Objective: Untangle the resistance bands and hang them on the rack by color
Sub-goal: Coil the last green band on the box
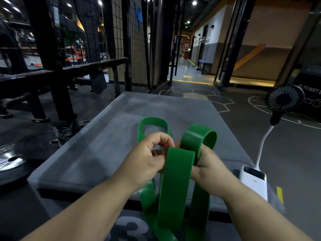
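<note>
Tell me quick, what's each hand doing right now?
Left hand: fingers curled, pinching the green band.
Right hand: gripping the same band.

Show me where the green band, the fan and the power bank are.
green band (175,185): head view, on the wide middle strap.
fan (284,98): head view, on its round grille.
power bank (255,186): head view, on its white face.
</note>
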